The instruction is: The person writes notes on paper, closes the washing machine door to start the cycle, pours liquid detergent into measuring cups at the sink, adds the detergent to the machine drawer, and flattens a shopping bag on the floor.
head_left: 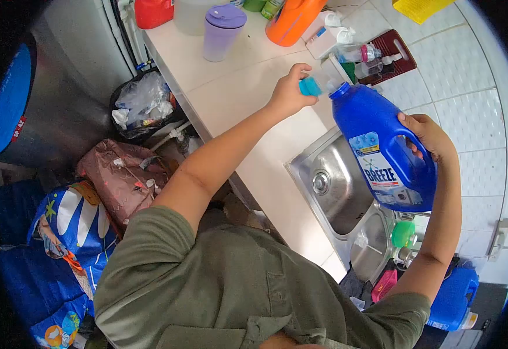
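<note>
My right hand point(431, 135) is wrapped round the handle of a large blue detergent bottle point(356, 113) labelled Breeze. The bottle is tilted, its uncapped-looking mouth pointing up and left. Just beyond that mouth, my left hand point(289, 93) grips a small clear cup point(322, 83) between thumb and fingers. Bright blue liquid shows in the end of the cup nearest my fingers. The cup's open side faces the bottle mouth, very close to it; whether the two touch I cannot tell. Both are held above the counter point(254, 136), near the sink point(338, 200).
A lilac lidded tumbler point(223, 38) and an orange bottle point(291, 23) stand at the back of the counter. Pump bottles rest by a dark red tray point(402, 55). A black rubbish bag point(140, 102) hangs left of the counter. Another blue jug point(455, 296) is at lower right.
</note>
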`<state>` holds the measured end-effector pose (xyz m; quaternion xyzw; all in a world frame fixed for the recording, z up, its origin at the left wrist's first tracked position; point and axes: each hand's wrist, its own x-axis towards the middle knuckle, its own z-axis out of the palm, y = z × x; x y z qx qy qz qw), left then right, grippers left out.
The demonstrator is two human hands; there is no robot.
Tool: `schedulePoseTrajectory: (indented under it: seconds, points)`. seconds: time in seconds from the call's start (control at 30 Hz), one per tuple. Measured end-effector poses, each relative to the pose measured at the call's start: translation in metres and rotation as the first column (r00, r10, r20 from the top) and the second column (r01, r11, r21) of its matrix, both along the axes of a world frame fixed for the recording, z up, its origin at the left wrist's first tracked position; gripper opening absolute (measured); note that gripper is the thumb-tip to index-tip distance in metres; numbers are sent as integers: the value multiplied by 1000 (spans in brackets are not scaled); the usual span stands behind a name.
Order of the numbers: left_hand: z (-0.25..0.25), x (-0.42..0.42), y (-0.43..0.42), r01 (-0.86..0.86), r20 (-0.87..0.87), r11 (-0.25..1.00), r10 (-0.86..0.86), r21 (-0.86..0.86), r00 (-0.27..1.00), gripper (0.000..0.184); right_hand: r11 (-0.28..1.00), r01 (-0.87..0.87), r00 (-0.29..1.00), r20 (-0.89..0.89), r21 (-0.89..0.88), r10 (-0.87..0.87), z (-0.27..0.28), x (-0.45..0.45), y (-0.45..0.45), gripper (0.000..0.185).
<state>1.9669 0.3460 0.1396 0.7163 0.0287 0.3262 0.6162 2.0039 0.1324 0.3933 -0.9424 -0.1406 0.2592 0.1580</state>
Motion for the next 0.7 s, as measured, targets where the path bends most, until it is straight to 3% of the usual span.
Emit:
schedulePoseTrajectory:
  seconds: [0.7]
  points:
    - [0, 2, -1, 18, -2, 1000, -18, -17, 1000, 70, 999, 10, 1000, 22, -44, -9, 3, -1, 4, 54]
